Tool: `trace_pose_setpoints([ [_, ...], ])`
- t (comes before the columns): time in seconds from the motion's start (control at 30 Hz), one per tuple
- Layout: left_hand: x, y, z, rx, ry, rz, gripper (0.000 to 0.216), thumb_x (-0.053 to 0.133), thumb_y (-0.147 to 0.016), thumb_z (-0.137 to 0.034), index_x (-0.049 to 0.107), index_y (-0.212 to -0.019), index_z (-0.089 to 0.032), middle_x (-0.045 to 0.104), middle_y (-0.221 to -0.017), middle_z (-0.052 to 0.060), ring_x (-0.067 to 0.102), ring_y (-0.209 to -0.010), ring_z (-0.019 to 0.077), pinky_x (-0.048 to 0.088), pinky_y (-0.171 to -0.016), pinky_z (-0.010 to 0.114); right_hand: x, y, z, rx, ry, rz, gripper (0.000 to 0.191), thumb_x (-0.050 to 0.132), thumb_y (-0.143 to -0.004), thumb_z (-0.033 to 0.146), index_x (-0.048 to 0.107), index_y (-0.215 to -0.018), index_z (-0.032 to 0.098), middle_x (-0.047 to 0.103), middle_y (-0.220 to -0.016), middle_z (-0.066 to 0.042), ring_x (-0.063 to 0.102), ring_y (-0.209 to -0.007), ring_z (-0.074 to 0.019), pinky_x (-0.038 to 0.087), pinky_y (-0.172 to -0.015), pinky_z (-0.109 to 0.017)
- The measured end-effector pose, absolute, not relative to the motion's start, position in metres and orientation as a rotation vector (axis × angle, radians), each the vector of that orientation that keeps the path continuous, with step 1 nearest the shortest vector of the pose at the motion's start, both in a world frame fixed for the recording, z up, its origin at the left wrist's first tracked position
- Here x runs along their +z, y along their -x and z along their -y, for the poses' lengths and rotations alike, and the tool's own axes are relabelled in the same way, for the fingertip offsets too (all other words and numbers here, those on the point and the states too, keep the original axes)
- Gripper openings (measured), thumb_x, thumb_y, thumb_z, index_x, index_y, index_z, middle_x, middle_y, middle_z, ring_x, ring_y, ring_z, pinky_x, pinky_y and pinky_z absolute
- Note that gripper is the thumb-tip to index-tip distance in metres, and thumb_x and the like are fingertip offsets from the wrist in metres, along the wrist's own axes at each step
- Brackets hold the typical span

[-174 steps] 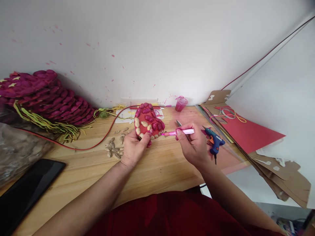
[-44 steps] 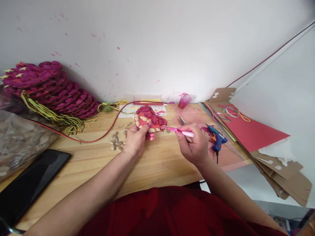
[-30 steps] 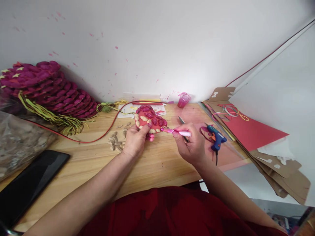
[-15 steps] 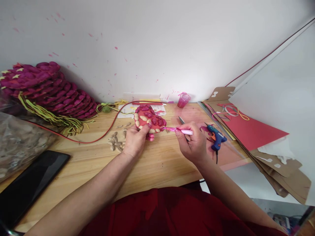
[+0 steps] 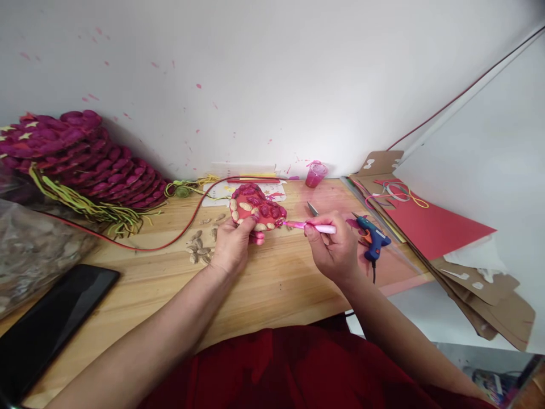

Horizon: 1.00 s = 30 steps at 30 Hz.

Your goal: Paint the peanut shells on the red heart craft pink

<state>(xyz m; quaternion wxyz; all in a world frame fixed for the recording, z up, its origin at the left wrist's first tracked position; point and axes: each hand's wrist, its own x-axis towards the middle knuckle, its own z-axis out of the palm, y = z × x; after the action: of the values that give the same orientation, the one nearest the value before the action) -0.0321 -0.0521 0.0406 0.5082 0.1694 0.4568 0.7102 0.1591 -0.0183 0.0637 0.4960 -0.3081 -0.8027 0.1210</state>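
My left hand (image 5: 235, 243) grips a red heart-shaped piece (image 5: 247, 216) by its lower left edge, thumb on top and fingers beneath. Peanuts in the shell line its rim; those along the top and right are magenta, those at the left and bottom are bare tan. In my right hand (image 5: 334, 244) is a paintbrush (image 5: 321, 228) with a pale pink handle. Its pink tip meets the right corner of the heart. Loose peanuts (image 5: 196, 249) lie on the wooden table left of my left hand. A cup of magenta paint (image 5: 315, 175) stands near the wall.
A blue glue gun (image 5: 374, 241) and a blade (image 5: 312, 209) lie to the right, beside red card (image 5: 438, 218) and cardboard (image 5: 481, 289). Leftward are a black phone (image 5: 59, 324), a bag (image 5: 38, 250) and stacked magenta hearts (image 5: 106, 159). A red cord (image 5: 183, 233) crosses the table.
The view has shifted very slightly. The brush tip stays at the heart's right corner, and both hands keep their hold.
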Motion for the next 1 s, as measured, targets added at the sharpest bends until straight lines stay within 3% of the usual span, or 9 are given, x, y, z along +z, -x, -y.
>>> trace_pose_setpoints([
  [0.17, 0.041, 0.032, 0.052, 1.673, -0.366, -1.078, 0.037, 0.092, -0.057, -0.031, 0.065, -0.074, -0.014, 0.066, -0.056, 0.000, 0.052, -0.039, 0.0081, 0.042, -0.038, 0.018, 0.061, -0.158, 0.017, 0.396, 0.753, 1.904, 0.003, 0.063, -0.096, 0.024, 0.061, -0.097, 0.022, 0.069, -0.083, -0.001, 0.063, -0.069, -0.0138, 0.047, -0.060, -0.028],
  [0.33, 0.040, 0.033, 0.051, 1.677, -0.374, -1.068, 0.034, 0.090, -0.060, -0.029, 0.065, -0.076, -0.014, 0.067, -0.058, 0.001, 0.052, -0.040, 0.0083, 0.041, -0.038, 0.018, 0.060, -0.160, 0.014, 0.385, 0.832, 1.861, 0.006, 0.063, -0.097, 0.027, 0.059, -0.094, 0.023, 0.063, -0.071, 0.002, 0.056, -0.058, -0.0123, 0.042, -0.055, -0.027],
  [0.5, 0.039, 0.034, 0.051, 1.672, -0.370, -1.056, 0.033, 0.089, -0.060, -0.028, 0.065, -0.077, -0.013, 0.068, -0.057, 0.001, 0.052, -0.040, 0.0081, 0.040, -0.038, 0.018, 0.059, -0.159, 0.014, 0.421, 0.785, 1.858, 0.006, 0.062, -0.097, 0.028, 0.060, -0.097, 0.022, 0.068, -0.080, 0.000, 0.060, -0.065, -0.0136, 0.046, -0.059, -0.028],
  [0.67, 0.041, 0.035, 0.051, 1.669, -0.341, -1.048, 0.031, 0.088, -0.061, -0.025, 0.065, -0.078, -0.013, 0.066, -0.055, -0.001, 0.052, -0.040, 0.0076, 0.040, -0.037, 0.017, 0.058, -0.163, 0.010, 0.400, 0.854, 1.843, 0.008, 0.063, -0.096, 0.029, 0.059, -0.094, 0.022, 0.062, -0.070, 0.003, 0.054, -0.056, -0.0111, 0.041, -0.054, -0.025],
  [1.0, 0.050, 0.034, 0.051, 1.634, -0.268, -1.049, 0.035, 0.092, -0.060, -0.023, 0.064, -0.080, -0.015, 0.064, -0.060, -0.004, 0.049, -0.041, 0.0045, 0.040, -0.036, 0.015, 0.050, -0.163, 0.007, 0.512, 0.833, 1.798, 0.011, 0.062, -0.097, 0.033, 0.058, -0.097, 0.023, 0.063, -0.074, 0.002, 0.058, -0.061, -0.0126, 0.045, -0.056, -0.026],
])
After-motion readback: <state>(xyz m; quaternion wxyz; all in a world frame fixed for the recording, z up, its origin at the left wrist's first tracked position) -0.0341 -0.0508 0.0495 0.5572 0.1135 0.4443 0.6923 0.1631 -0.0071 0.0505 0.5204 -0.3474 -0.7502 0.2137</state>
